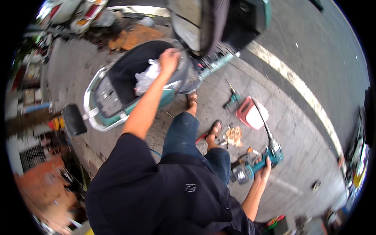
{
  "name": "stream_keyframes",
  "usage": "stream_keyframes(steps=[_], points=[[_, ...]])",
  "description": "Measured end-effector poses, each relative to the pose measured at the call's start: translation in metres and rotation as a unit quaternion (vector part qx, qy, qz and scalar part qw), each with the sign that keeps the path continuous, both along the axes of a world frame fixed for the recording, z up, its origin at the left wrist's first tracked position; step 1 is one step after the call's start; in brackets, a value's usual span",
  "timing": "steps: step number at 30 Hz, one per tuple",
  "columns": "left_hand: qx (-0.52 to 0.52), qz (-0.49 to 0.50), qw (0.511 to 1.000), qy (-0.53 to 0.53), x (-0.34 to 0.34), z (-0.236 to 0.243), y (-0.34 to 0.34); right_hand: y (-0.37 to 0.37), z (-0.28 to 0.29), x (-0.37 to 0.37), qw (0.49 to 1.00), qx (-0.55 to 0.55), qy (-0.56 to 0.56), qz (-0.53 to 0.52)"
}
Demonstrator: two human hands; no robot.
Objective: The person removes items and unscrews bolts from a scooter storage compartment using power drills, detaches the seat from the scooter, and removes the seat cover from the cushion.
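My right hand [266,168] is closed around the handle of a teal cordless impact wrench [275,153]. A long dark extension bar [263,119] points away from its nose, and a battery [241,174] sits at its base. My left arm reaches forward to a teal scooter [168,98]. There my left hand [169,61] is closed at the edge of the scooter's black interior [129,74]; whatever its fingers hold is hidden. A crumpled whitish plastic bag [148,78] lies inside, beside my left forearm.
A pink stool [244,111] stands on the pavement, with another teal power tool [234,98] beside it. Crumpled brown paper [234,136] and small tools lie near my feet. A white-painted kerb [290,74] borders the road. The scooter's padded backrest [74,119] juts out at left.
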State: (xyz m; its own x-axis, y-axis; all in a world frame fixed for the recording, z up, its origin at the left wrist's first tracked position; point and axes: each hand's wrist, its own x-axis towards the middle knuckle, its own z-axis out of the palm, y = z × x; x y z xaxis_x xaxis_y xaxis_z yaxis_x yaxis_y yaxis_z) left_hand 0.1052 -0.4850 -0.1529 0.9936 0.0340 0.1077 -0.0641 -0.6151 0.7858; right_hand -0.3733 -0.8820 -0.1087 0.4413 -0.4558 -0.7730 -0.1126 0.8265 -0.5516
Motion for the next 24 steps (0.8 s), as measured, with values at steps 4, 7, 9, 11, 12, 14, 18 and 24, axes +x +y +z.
stream_keyframes(steps=[4, 7, 9, 11, 12, 14, 18, 24], points=[[-0.035, -0.073, 0.987, 0.140, -0.077, -0.035, -0.011, 0.012, -0.079, 0.034, 0.998, 0.030, -0.025, 0.053], [0.043, -0.240, 0.925, 0.291, -0.127, -0.053, -0.053, 0.024, -0.179, 0.044, 0.989, 0.091, 0.002, 0.119], [0.022, -0.272, 0.888, 0.369, -0.146, -0.103, -0.057, 0.032, -0.262, 0.038, 0.978, 0.114, 0.014, 0.176], [0.061, -0.312, 0.860, 0.399, -0.151, -0.145, -0.073, 0.032, -0.339, 0.015, 0.973, 0.131, 0.053, 0.182], [0.078, -0.319, 0.858, 0.394, -0.156, -0.170, -0.069, 0.031, -0.367, 0.015, 0.970, 0.132, 0.026, 0.204], [0.024, -0.269, 0.851, 0.451, -0.169, -0.213, -0.066, 0.023, -0.431, -0.001, 0.964, 0.139, 0.097, 0.205], [-0.059, -0.157, 0.815, 0.555, -0.195, -0.272, -0.062, 0.013, -0.534, -0.027, 0.948, 0.156, 0.164, 0.222], [0.040, -0.234, 0.749, 0.619, -0.222, -0.311, -0.096, 0.004, -0.640, -0.081, 0.923, 0.070, 0.253, 0.281]])
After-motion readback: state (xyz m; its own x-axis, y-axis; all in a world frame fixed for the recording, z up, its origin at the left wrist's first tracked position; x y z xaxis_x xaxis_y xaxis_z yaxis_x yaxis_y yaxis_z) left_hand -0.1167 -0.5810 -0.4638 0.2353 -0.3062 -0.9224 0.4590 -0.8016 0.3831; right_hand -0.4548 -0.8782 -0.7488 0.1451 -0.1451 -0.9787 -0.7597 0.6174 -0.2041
